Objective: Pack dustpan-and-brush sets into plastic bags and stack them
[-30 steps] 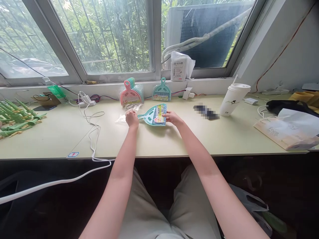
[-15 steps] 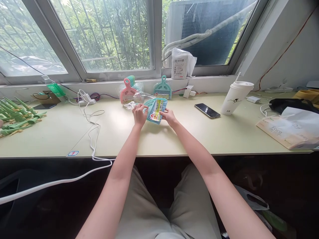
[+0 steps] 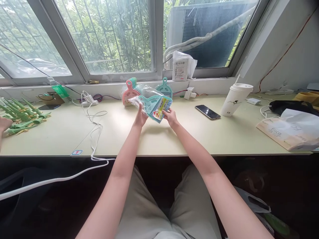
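Teal plastic, 1 dustpan is up in my 2 hands, mid-view, held above the desk w/ a soft shadow below. I see it tilted, handle end to the L, wide end to the R, blue bristles showing beside 1 yellow-and-white label printed partly in red. Clear film bunches around the handle end. R hand pinches the wide end, thumb in front, fingers behind. L hand is up against the handle side; its fingers are hidden, so I can't tell how tight it is.

Rest of the count on my feed: 1 pink dustpan upright at the back w/ several stacked pans behind, too overlapped to count; 1 standing pan, partly covered by the held 1. To the R: 1 phone, 1 white cup w/ 1 straw, 1 tissue pack. Sill: 1 white pkg. Far L: 1 bottle, green pieces in a pile, can't get a no., and 1 co-worker's hand at the pile's edge.
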Tool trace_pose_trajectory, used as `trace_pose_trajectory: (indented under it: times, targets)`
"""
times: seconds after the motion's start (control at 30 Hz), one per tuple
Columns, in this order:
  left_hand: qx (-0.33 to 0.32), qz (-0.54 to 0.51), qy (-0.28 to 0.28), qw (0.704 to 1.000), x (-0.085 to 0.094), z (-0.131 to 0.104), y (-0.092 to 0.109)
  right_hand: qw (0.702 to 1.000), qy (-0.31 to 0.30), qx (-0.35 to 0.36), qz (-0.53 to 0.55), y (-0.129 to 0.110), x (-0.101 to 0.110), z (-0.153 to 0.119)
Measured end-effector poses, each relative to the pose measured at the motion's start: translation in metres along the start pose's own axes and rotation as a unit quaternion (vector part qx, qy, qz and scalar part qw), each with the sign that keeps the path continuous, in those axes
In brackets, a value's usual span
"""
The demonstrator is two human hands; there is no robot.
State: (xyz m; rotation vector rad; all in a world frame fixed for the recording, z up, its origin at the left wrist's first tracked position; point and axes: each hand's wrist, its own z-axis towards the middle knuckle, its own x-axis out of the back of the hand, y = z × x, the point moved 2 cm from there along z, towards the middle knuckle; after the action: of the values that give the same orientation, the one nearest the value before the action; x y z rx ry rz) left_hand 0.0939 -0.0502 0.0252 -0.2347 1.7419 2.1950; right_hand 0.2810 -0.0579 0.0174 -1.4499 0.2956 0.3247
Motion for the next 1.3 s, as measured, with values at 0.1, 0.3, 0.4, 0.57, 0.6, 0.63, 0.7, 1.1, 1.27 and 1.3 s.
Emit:
trace_pose_trajectory:
  times: [0.1,0.3,0.4,0.57,0.6,0.63,0.7,1.1,1.27,1.3]
  targets:
    - [-0.002,0.000,-0.028,1.000,-0.007,-0.002,-0.004,1.000,0.005,0.012,0.001,0.002,0.000,0.001]
    - [0.081,0.035,-0.106,0.990,-0.015,-0.004,-0.015,0.997,0.065,0.028,0.000,0.003,0.004,0.004]
    - [0.093,0.030,-0.119,0.988,-0.019,-0.003,-0.016,0.998,0.054,0.034,0.006,0.002,0.006,0.006]
    - [0.088,0.025,-0.105,0.990,-0.022,-0.003,-0.016,0.999,0.034,0.034,-0.001,-0.004,0.006,0.005]
    - [0.092,0.025,-0.112,0.989,-0.023,-0.004,-0.017,0.999,0.033,0.034,-0.001,-0.005,0.005,0.005]
    - [0.097,0.025,-0.122,0.987,-0.025,-0.005,-0.017,0.999,0.033,0.034,0.001,-0.007,0.005,0.004]
    - [0.106,0.019,-0.146,0.983,-0.030,-0.008,-0.017,0.998,0.041,0.038,0.012,-0.010,0.004,0.003]
    - [0.015,0.046,-0.098,0.994,-0.045,-0.012,-0.010,0.996,0.084,0.014,0.025,-0.002,-0.006,0.001]
    - [0.017,0.052,-0.036,0.998,-0.041,-0.006,-0.019,0.996,0.054,-0.061,0.039,-0.006,-0.007,0.000]
    - [0.015,0.053,-0.023,0.998,-0.040,-0.005,-0.020,0.996,0.040,-0.069,0.042,-0.007,-0.007,0.000]
